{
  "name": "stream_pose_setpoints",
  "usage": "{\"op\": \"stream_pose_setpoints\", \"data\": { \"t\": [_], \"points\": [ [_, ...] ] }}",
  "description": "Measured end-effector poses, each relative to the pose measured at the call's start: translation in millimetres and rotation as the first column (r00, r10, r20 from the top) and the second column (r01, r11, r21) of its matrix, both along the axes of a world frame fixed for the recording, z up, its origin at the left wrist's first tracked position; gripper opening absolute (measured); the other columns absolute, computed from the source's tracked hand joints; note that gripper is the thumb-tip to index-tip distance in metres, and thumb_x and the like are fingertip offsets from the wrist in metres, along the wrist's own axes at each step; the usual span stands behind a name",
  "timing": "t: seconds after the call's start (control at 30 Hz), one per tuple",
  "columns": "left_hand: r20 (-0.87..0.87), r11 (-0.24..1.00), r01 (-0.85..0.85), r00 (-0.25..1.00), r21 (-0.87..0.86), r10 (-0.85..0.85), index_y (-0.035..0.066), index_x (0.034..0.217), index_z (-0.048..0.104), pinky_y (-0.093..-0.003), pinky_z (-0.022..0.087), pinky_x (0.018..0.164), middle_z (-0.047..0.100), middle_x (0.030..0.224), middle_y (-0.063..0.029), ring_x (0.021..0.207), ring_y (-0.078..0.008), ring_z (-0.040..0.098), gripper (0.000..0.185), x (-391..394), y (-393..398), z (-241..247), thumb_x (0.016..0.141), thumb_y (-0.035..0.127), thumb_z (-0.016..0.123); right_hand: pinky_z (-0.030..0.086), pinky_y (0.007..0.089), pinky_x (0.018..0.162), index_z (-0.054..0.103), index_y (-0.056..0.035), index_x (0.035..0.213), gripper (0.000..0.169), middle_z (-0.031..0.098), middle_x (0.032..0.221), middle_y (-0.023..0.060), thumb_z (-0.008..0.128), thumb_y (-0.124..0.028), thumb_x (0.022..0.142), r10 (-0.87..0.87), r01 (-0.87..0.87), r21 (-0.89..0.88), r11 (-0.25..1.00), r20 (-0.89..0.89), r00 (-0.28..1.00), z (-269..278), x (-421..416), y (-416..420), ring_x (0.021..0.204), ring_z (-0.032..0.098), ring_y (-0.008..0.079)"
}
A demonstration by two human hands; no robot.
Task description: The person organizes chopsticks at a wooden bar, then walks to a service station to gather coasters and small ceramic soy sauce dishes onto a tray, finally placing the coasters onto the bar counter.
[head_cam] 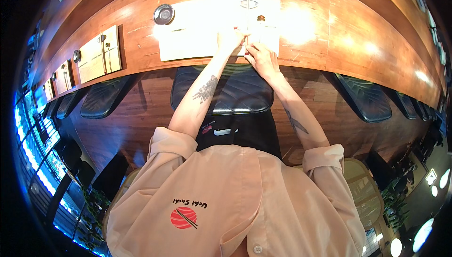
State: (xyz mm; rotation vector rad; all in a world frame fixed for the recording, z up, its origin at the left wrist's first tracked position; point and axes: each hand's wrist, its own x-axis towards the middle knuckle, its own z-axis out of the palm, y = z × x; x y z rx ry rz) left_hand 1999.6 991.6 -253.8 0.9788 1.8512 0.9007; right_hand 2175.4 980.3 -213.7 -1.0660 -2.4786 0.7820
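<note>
A pale placemat (197, 41) lies before me on the wooden counter, its surface washed out by bright light. Thin chopsticks (248, 20) run across its right part, their far end over a small oval dish (249, 4). My right hand (264, 59) pinches their near, dark red end between thumb and fingers. Just to the left, my left hand (233, 41) has its fingertips against or close beside the chopsticks; glare hides whether it grips them. A slim utensil with a dark, round end (261, 18) lies right of the chopsticks. A dark round bowl (164, 14) stands at the mat's far left corner.
More place settings (100, 54) line the wooden counter (303, 48) to the left. A black quilted chair (243, 91) stands between me and the counter edge; further black chairs (363, 98) flank it. Woven-seat chairs (362, 186) are beside and behind me.
</note>
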Motion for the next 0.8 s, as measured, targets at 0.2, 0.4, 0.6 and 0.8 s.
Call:
{"op": "stream_pose_setpoints", "data": {
  "t": [0.2,0.4,0.6,0.8],
  "points": [
    [0.024,0.999,-0.015,1.000,-0.047,0.016,0.005,0.078,0.072,-0.0257,0.050,0.051,0.068,0.061,-0.0048,0.052,-0.0086,0.063,0.020,1.0,0.1,6.1,0.078,0.019,0.085,0.057,0.0394,0.076,0.069,-0.0098,0.108,0.035,0.066,0.100,0.0054,0.080,-0.013,0.075,0.001,-0.001,0.040,0.999,-0.006,1.000,-3.2,0.4,0.3,0.092,0.067,0.0266],
    [-0.083,0.995,0.044,0.995,-0.084,-0.051,0.006,0.077,0.072,-0.0262,0.049,0.053,0.068,0.061,-0.0034,0.053,-0.0079,0.063,0.021,2.1,-0.8,17.1,0.078,0.022,0.085,0.057,0.0395,0.076,0.069,-0.0098,0.104,0.031,0.066,0.098,0.0050,0.080,-0.013,0.075,-0.017,0.018,0.045,0.999,-0.026,1.000,-5.6,2.1,0.0,0.092,0.067,0.0266],
    [-0.023,0.998,0.005,1.000,-0.061,-0.007,0.007,0.076,0.071,-0.0258,0.048,0.052,0.067,0.060,-0.0026,0.052,-0.0074,0.062,0.018,2.0,-0.7,17.1,0.078,0.019,0.084,0.055,0.0394,0.077,0.069,-0.0070,0.100,0.024,0.066,0.097,0.0062,0.077,-0.016,0.079,-0.009,0.009,0.025,1.000,-0.003,1.000,-0.4,1.1,0.0,0.090,0.066,0.0271],
    [0.015,0.998,0.004,1.000,-0.061,-0.003,0.008,0.077,0.074,-0.0290,0.051,0.060,0.066,0.055,-0.0029,0.054,-0.0113,0.064,0.022,-0.7,-1.3,10.4,0.077,0.028,0.084,0.055,0.0388,0.077,0.070,-0.0088,0.103,0.030,0.066,0.101,0.0046,0.080,-0.016,0.076,-0.046,0.046,0.029,0.999,-0.012,0.999,6.4,0.3,-2.8,0.092,0.066,0.0256]
  ]
}}
